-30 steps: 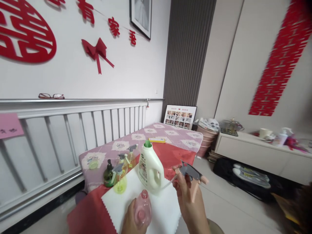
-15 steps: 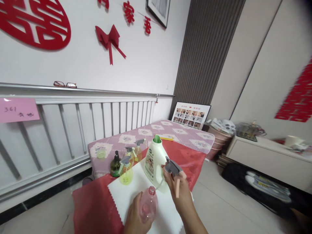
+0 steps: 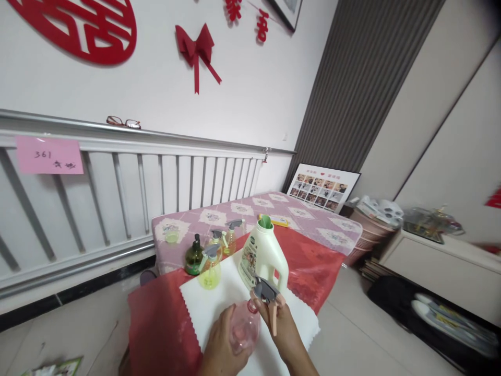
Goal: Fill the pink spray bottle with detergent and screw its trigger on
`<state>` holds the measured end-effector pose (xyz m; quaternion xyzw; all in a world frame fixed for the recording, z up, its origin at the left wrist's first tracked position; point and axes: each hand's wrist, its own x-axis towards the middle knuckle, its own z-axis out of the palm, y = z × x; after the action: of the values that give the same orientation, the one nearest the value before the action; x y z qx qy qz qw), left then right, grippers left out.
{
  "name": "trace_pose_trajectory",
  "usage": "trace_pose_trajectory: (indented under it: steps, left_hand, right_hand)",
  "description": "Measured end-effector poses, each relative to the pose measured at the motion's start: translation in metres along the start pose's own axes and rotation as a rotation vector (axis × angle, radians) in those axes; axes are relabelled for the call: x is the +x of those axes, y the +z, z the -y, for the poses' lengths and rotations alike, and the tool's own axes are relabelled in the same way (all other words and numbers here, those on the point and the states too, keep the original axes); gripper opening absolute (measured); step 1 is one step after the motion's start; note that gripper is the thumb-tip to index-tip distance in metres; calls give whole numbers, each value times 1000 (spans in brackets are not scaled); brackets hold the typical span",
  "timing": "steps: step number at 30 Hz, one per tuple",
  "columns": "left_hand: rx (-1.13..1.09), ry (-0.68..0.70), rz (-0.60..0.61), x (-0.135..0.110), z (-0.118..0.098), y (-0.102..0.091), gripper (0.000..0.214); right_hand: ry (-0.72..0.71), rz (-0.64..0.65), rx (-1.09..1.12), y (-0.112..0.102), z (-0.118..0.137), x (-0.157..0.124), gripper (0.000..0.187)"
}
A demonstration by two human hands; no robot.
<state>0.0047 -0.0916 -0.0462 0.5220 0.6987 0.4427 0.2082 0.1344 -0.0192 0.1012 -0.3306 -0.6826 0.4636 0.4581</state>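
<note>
My left hand is wrapped round a clear pink spray bottle that rests on a white cloth. My right hand grips a grey and pink trigger spray head and holds it at the bottle's neck. Just behind them stands a white detergent jug with a green spout. To the left stand a yellow spray bottle, a dark green pump bottle and two more spray bottles behind them.
The white cloth lies on a red cover over a table with a pink patterned cloth. A white railing runs along the left wall. A photo frame, a basket and a low white cabinet stand to the right.
My right hand has brought the spray head down and left from the side to the pink bottle's neck. The view has swung left and slightly down.
</note>
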Motion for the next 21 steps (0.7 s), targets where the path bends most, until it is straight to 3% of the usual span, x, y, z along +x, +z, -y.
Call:
trace_pose_trajectory:
  steps: [4, 9, 14, 21]
  left_hand:
    - [-48, -1, -19, -1, -9, -5, 85]
    - [-50, -19, 2, -3, -21, -11, 87]
    - [-42, -26, 18, -3, -17, -9, 88]
    - [-45, -8, -14, -2, -16, -7, 88]
  right_hand:
    - [102, 0, 3, 0, -13, -5, 51]
    - [130, 53, 11, -6, -4, -7, 49]
    - [160, 176, 39, -10, 3, -7, 56]
    - [139, 305, -12, -15, 0, -3, 50]
